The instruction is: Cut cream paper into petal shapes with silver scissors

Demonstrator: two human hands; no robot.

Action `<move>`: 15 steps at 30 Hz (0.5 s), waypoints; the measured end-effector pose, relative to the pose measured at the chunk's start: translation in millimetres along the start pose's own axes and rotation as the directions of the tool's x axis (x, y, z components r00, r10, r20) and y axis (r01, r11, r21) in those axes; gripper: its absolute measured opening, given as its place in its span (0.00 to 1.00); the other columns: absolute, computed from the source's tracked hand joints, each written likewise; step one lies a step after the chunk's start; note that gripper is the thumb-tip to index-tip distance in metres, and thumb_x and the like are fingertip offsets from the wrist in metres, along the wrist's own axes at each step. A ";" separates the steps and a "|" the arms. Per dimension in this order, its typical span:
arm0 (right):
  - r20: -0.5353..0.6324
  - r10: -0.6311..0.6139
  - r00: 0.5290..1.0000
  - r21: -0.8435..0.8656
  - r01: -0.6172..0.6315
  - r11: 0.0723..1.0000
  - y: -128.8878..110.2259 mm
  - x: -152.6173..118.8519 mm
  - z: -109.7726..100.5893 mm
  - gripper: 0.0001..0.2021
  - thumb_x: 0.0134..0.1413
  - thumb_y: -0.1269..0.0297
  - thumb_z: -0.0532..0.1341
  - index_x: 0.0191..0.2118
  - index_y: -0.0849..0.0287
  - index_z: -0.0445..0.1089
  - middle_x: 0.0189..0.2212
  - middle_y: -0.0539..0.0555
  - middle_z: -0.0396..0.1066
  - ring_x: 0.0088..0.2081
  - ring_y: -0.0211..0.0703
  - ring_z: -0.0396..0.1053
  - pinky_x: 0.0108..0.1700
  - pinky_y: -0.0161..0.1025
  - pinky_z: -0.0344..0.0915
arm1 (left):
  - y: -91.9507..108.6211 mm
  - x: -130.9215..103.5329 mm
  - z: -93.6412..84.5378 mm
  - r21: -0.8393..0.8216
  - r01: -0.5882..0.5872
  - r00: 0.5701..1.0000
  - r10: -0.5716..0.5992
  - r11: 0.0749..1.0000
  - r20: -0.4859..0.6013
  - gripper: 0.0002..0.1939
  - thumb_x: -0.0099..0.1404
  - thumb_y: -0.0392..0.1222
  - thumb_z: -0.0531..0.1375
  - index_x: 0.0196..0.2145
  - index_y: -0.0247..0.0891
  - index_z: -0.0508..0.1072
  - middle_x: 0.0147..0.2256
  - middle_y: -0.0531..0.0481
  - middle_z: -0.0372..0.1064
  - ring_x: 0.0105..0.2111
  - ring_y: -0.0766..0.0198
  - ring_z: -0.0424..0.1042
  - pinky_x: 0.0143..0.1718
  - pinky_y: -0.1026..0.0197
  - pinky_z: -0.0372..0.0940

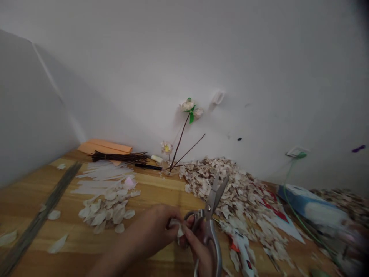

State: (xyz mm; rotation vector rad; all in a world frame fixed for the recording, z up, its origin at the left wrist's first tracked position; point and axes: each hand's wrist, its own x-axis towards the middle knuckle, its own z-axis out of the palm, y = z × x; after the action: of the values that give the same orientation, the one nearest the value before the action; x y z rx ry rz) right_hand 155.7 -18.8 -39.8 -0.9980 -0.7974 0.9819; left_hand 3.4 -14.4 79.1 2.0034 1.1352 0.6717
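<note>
My left hand (157, 225) is closed in a pinch on a pale, whitish petal (180, 231) low in the middle of the view. My right hand (200, 246) meets it there, its fingertips at the same petal. Metal scissors (208, 209) are held in my right hand, with fingers at the handle loops; the blades point up and away, slightly parted. Left of my hands lies a small heap of pale petals (106, 209). Behind the scissors spreads a large pile of dry, brownish-white petals (221, 175). Part of the petal is hidden by my fingers.
A white glue gun (243, 250) lies right of the scissors. Flowers on a thin stem (184, 134) stand against the wall. Dark twigs (118, 156), white strips (95, 186), a black pen (148, 167) and a bundle of grey wires (43, 219) lie leftward. A green cord (291, 204) hangs right.
</note>
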 end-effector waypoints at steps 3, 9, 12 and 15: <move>0.003 0.002 1.000 -0.087 -0.002 0.996 -0.1 4.4 -5.3 0.19 0.26 0.57 0.72 0.29 0.57 0.68 0.22 0.47 0.70 0.23 0.39 0.68 0.25 0.35 0.67 | -3.2 1.8 3.8 0.026 0.045 0.999 -0.045 0.999 0.000 0.11 0.53 0.38 0.53 0.29 0.42 0.76 0.26 0.54 0.74 0.27 0.65 0.69 0.26 0.67 0.56; 0.027 0.061 0.998 -0.136 -0.057 0.989 1.0 5.1 -7.9 0.17 0.27 0.61 0.71 0.27 0.57 0.68 0.20 0.46 0.71 0.23 0.40 0.70 0.27 0.37 0.69 | -9.7 4.1 6.2 -0.012 0.101 0.993 -0.100 0.995 0.059 0.09 0.53 0.39 0.53 0.27 0.39 0.73 0.24 0.53 0.72 0.25 0.66 0.68 0.23 0.68 0.54; -0.032 0.025 0.999 -0.118 -0.028 0.993 2.2 2.0 -1.3 0.17 0.26 0.59 0.70 0.27 0.57 0.67 0.19 0.45 0.70 0.22 0.38 0.69 0.25 0.34 0.68 | -11.1 3.7 4.7 0.042 0.094 0.993 -0.096 0.995 0.063 0.10 0.53 0.39 0.53 0.28 0.40 0.74 0.25 0.53 0.73 0.26 0.65 0.68 0.24 0.67 0.55; -0.086 -0.007 0.996 -0.109 -0.003 0.994 1.9 -0.9 3.3 0.18 0.23 0.59 0.71 0.27 0.57 0.68 0.19 0.44 0.69 0.21 0.37 0.68 0.24 0.33 0.68 | -11.0 2.4 2.9 0.084 0.074 0.994 -0.080 0.994 0.074 0.13 0.52 0.36 0.52 0.30 0.42 0.76 0.28 0.51 0.74 0.29 0.63 0.69 0.27 0.66 0.56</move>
State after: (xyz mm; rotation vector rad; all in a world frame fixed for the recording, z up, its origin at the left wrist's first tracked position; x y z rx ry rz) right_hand 151.9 -18.2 -40.5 -1.1266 -0.7862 0.8948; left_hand 1.2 -9.5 68.8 2.0240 1.2038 0.5123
